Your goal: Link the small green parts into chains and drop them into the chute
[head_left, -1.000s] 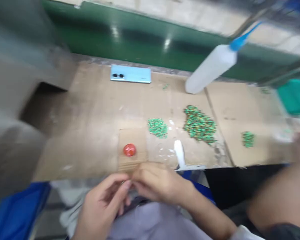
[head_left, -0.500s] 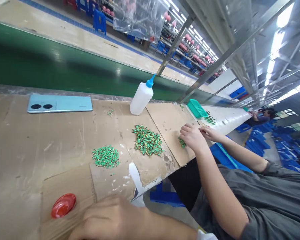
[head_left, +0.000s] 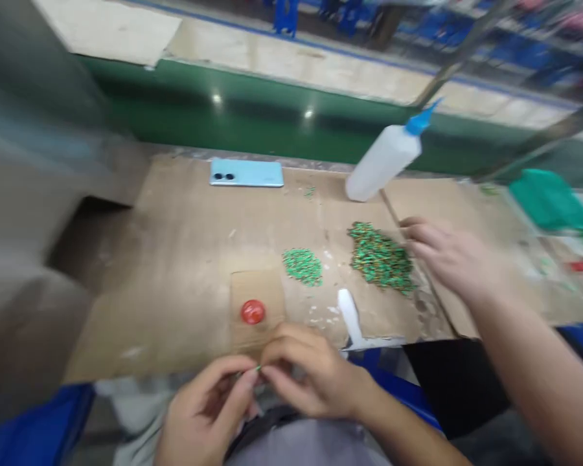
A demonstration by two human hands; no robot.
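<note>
Pinching with the left hand on a small green piece, thumb against forefinger, other fingers curled loosely below. Meeting the piece from the opposite side with the right hand, thumb and forefinger nearly together; impossible to tell, through the blur, whether gripping there too or merely touching. Held thus by fingertips alone, probably because of the piece's tiny size. Both hands low, just off the near edge of the cardboard-covered bench: left palm half turned toward the body, right knuckles upward, right forearm on a slant from lower right. Just beyond the fingers, a red rounded object on a cardboard pad, probably central for easy reach from either side. Farther right, a small green pile, then a larger heap, set apart perhaps against mixing. Near the edge, a white flat tool; toward the back, a blue-nozzled bottle and a phone, likely there to leave working room. Beside the heap, another person's hand, blurred, contact uncertain
</note>
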